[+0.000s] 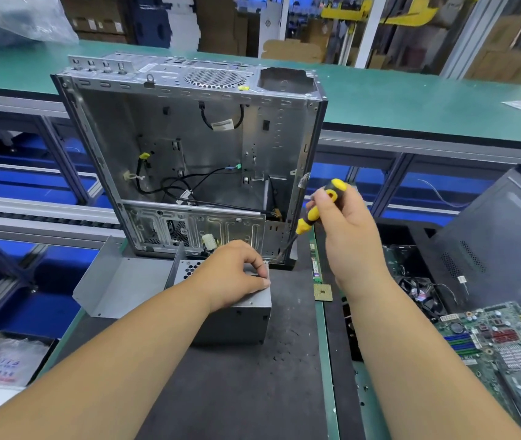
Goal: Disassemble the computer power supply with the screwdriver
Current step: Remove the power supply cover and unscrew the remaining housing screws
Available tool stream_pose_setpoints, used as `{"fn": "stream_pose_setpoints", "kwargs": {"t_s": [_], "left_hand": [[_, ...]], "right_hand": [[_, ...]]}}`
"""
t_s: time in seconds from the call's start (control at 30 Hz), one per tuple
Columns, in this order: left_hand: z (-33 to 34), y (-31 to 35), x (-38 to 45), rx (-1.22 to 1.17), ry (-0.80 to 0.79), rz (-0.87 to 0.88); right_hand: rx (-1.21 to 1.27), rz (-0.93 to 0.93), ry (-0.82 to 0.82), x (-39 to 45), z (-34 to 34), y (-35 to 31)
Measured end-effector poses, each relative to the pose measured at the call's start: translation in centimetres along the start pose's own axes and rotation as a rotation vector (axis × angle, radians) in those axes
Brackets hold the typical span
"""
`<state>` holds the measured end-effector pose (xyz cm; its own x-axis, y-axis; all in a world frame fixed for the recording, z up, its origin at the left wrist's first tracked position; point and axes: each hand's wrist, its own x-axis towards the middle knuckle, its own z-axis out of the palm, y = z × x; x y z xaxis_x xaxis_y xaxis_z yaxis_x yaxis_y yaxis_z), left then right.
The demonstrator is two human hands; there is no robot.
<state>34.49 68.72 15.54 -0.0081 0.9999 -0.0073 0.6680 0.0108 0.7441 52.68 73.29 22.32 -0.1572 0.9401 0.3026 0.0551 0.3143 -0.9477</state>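
Note:
A grey metal power supply box [240, 319] sits on the dark mat in front of me. My left hand [237, 274] grips its top right edge, fingers curled over the rim. My right hand [348, 230] holds a yellow and black screwdriver [314, 211] tilted down to the left. Its dark shaft and tip [284, 249] hang just above the box's far right corner, close to my left fingers. A bent grey cover plate [119, 281] lies to the left of the box.
An emptied computer case [189, 154] stands upright just behind the box, loose cables inside. A CPU chip [322, 292] and a narrow green board [314, 265] lie to the right. A motherboard [500, 347], a fan [421, 292] and another dark case [500, 236] crowd the right side.

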Motion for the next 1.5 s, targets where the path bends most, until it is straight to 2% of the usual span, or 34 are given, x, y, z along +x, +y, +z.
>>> {"fn": "stream_pose_setpoints", "kwargs": {"t_s": [0.2,0.4,0.53,0.7,0.8,0.9,0.97,1.03,1.13,1.27,1.5], "left_hand": [[-0.2,0.2,-0.4,-0.022,0.083,-0.029],[-2.9,-0.8,-1.9,-0.164,0.273,-0.053],[-5.2,-2.6,-3.2,-0.224,0.339,-0.101],[-7.5,-5.5,-4.5,-0.344,0.412,-0.155],[-8.5,-7.2,-5.1,-0.4,0.463,-0.199],[-9.5,-9.1,-5.4,-0.371,0.456,-0.243],[-10.1,-10.3,-5.4,-0.362,0.431,-0.258],[-10.5,-11.3,-5.3,-0.365,0.401,-0.27],[-10.8,-12.2,-4.9,-0.398,0.345,-0.279],[-11.4,-13.3,-4.8,-0.439,0.29,-0.275],[-11.8,-14.3,-5.0,-0.554,0.243,-0.275]], "right_hand": [[0.038,0.108,-0.041,0.3,-1.0,1.8],[-0.09,0.273,-0.158,-0.4,-0.3,3.4],[-0.123,0.298,-0.176,-0.4,0.8,3.7],[-0.359,0.3,-0.231,-0.3,2.6,4.6],[-0.596,0.248,-0.354,-0.5,4.2,5.0],[-0.903,0.034,-0.521,-0.8,5.7,4.8],[-0.988,-0.058,-0.659,-0.8,6.9,4.1],[-1.009,-0.07,-0.753,-0.8,8.3,3.4],[-1.068,0.006,-0.815,-0.6,10.1,2.9],[-1.278,0.059,-0.75,-0.5,11.5,2.9],[-1.407,0.118,-0.548,-1.4,11.8,2.0]]}}
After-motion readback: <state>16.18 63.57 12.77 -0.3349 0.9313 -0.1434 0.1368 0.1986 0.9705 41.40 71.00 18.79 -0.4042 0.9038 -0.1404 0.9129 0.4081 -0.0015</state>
